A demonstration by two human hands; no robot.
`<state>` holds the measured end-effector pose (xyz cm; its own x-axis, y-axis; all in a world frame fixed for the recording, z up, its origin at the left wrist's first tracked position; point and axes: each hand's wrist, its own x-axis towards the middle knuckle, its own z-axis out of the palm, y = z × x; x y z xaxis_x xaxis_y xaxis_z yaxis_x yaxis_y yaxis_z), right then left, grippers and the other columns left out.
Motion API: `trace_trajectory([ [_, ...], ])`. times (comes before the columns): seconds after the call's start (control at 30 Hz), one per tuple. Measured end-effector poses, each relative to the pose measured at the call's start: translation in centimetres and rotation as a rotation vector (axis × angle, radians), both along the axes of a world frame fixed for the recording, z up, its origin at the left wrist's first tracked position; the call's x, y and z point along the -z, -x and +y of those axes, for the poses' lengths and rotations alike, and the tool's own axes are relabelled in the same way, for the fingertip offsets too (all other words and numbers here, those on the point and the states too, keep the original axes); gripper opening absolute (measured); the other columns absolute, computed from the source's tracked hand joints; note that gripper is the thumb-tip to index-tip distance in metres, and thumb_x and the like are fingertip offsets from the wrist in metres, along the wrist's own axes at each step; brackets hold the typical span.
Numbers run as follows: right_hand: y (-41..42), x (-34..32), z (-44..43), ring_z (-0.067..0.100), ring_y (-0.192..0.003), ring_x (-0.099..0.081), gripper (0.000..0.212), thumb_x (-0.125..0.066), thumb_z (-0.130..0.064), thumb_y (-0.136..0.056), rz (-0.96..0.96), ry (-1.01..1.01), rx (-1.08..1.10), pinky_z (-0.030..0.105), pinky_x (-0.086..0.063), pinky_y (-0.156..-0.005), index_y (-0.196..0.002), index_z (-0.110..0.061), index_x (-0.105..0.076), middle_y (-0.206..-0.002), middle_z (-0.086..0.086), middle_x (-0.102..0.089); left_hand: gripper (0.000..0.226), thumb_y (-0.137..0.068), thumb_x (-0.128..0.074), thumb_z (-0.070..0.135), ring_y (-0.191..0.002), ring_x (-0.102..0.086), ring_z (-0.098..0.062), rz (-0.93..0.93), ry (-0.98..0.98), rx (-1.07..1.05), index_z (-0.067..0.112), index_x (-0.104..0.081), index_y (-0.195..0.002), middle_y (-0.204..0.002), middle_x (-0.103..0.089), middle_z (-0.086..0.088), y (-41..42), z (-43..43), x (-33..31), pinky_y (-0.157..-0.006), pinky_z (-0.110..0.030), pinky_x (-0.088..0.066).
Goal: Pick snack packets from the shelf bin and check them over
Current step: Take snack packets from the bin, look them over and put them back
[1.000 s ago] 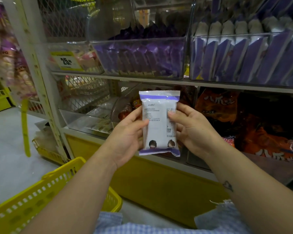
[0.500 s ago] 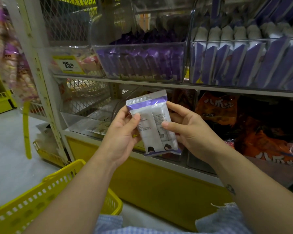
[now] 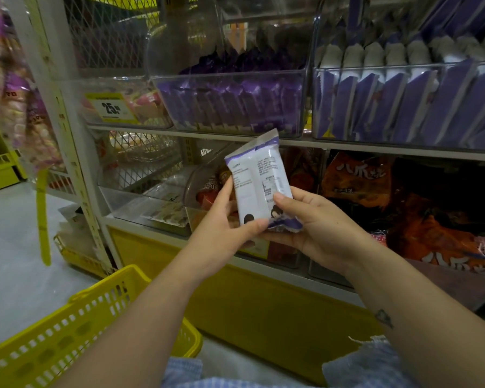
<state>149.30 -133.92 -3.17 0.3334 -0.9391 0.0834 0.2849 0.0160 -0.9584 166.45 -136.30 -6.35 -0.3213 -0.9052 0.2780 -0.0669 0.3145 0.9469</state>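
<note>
While the white-and-purple snack packet [image 3: 259, 189] stands tilted before the lower shelf, printed back facing me, my left hand [image 3: 221, 233] pinches its lower left edge and my right hand [image 3: 314, 228] the lower right corner — both grips closed on it. Above: shelf bin [image 3: 230, 107] of purple packets. Low left — yellow basket [image 3: 67, 331].

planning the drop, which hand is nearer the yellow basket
Left. The left hand grips the packet up and right of the yellow basket; the right hand grips its far side, farther off.
</note>
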Motion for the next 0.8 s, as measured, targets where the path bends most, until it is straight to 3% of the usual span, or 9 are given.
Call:
trace_trajectory([
  [0.07,0.0,-0.1,0.0,0.023,-0.099,-0.071,0.029,-0.046,-0.02,-0.099,-0.038,-0.014,0.009,0.034,-0.06,-0.078,-0.124,-0.013,-0.059,-0.111,0.01,-0.072,0.089,-0.079,-0.079,0.021,-0.11,-0.064,-0.006,-0.023,0.035,0.004,0.07,-0.024,-0.129,-0.122,-0.061,0.026,0.2,0.1,0.0,-0.076,-0.024,-0.057],
  [0.2,0.0,-0.2,0.1,0.023,-0.098,-0.071,0.028,-0.045,-0.019,-0.099,-0.11,-0.054,-0.011,0.034,-0.06,-0.076,-0.121,-0.014,-0.061,-0.112,0.01,-0.072,0.102,-0.074,-0.079,0.016,-0.119,-0.06,-0.011,-0.036,0.083,0.003,0.052,-0.018,-0.148,-0.136,-0.056,0.012,0.2,0.1,-0.2,-0.095,-0.041,-0.053],
  [0.37,-0.1,-0.3,0.1,0.025,-0.101,-0.07,0.028,-0.046,-0.018,-0.098,-0.175,-0.1,-0.026,0.036,-0.06,-0.079,-0.122,-0.015,-0.06,-0.114,0.01,-0.071,0.104,-0.079,-0.077,0.004,-0.115,-0.063,-0.012,-0.06,0.102,0.003,0.048,-0.015,-0.151,-0.132,-0.058,0.013,-0.2,0.1,-0.4,-0.095,-0.044,-0.053],
  [0.5,0.2,-0.5,0.3,0.022,-0.101,-0.07,0.028,-0.05,-0.013,-0.096,-0.077,-0.005,-0.01,0.034,-0.059,-0.081,-0.123,-0.015,-0.059,-0.111,0.007,-0.072,0.091,-0.084,-0.075,0.021,-0.111,-0.063,-0.004,-0.126,0.11,-0.027,0.052,-0.019,-0.148,-0.129,-0.056,0.024,-0.6,0.3,-0.9,-0.093,-0.039,-0.055],
  [0.57,0.1,-0.4,0.5,0.019,-0.097,-0.071,0.027,-0.055,-0.011,-0.094,0.025,0.077,0.06,0.029,-0.059,-0.076,-0.12,-0.017,-0.058,-0.107,0.004,-0.074,0.08,-0.082,-0.073,0.038,-0.114,-0.062,-0.007,-0.111,0.08,-0.046,0.049,-0.028,-0.147,-0.135,-0.055,0.016,-0.6,0.5,-1.1,-0.093,-0.042,-0.054],
  [0.67,-0.3,0.0,0.6,0.014,-0.09,-0.072,0.026,-0.063,-0.014,-0.09,0.223,0.237,0.19,0.025,-0.059,-0.074,-0.114,-0.024,-0.061,-0.1,-0.004,-0.075,0.084,-0.069,-0.071,0.058,-0.114,-0.061,-0.013,-0.141,0.059,-0.121,0.044,-0.037,-0.145,-0.134,-0.056,0.004,-0.1,0.5,-1.1,-0.094,-0.043,-0.054],
  [0.8,-0.7,0.1,0.6,0.008,-0.085,-0.072,0.019,-0.057,-0.02,-0.094,0.293,0.35,0.216,0.018,-0.056,-0.064,-0.101,-0.037,-0.063,-0.094,-0.015,-0.074,0.074,-0.061,-0.066,0.056,-0.103,-0.067,-0.008,-0.131,0.031,-0.122,0.046,-0.049,-0.132,-0.118,-0.067,0.009,0.2,0.3,-0.8,-0.088,-0.039,-0.057],
])
